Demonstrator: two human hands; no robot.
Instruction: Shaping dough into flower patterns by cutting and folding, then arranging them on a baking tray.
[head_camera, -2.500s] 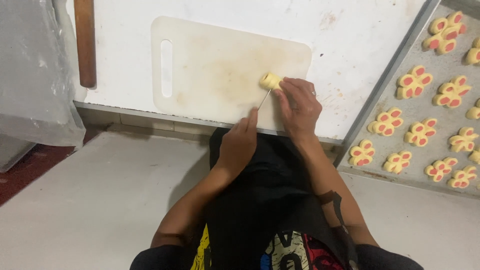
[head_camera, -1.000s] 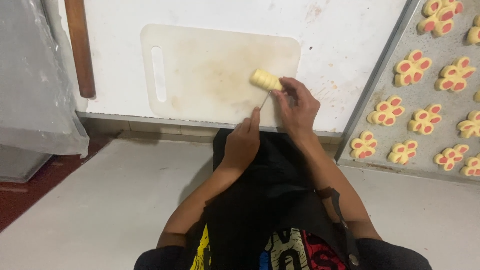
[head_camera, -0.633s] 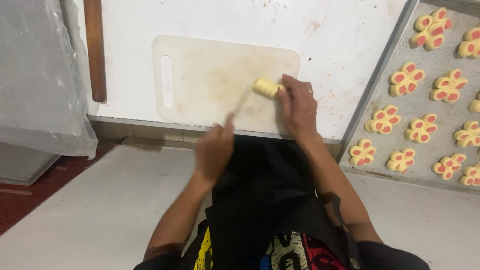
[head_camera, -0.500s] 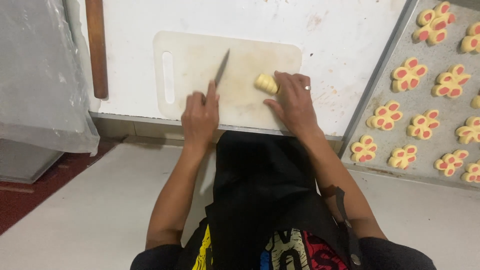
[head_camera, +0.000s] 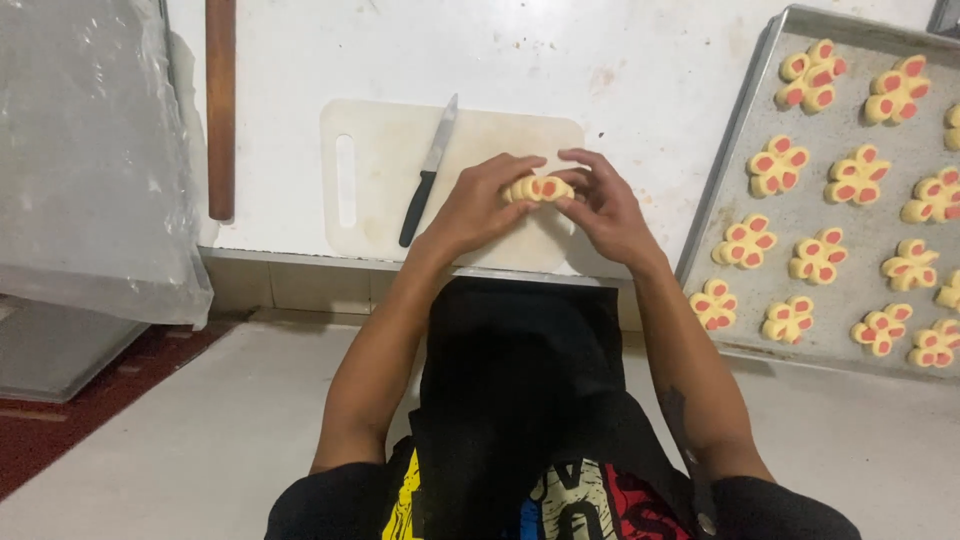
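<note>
Over the white cutting board (head_camera: 375, 160), at the centre of the bench (head_camera: 640, 60), we pinch a yellow dough piece with red centres (head_camera: 538, 188) between both hands. Our left hand (head_camera: 483, 205) closes on it from 9 o'clock, fingertips curled over its top; our right hand (head_camera: 598, 205) closes on it from 3 o'clock, thumb and fingers pressed to its side. The piece sits just above the board's right half, held in the fingertips and fanned into lobes. At 9 o'clock of the hands a black-handled knife (head_camera: 428, 172) lies on the board, blade pointing to 12 o'clock, near the left hand but apart from it. At 3 o'clock a metal baking tray (head_camera: 730, 150) carries rows of flower-shaped cookies (head_camera: 818, 256), yellow petals with red middles, each set apart from the next. At 10 o'clock a wooden rolling pin (head_camera: 220, 105) lies lengthwise on the bench, and beside it, farther left, a sheet of clear plastic (head_camera: 85, 150) covers another surface.
</note>
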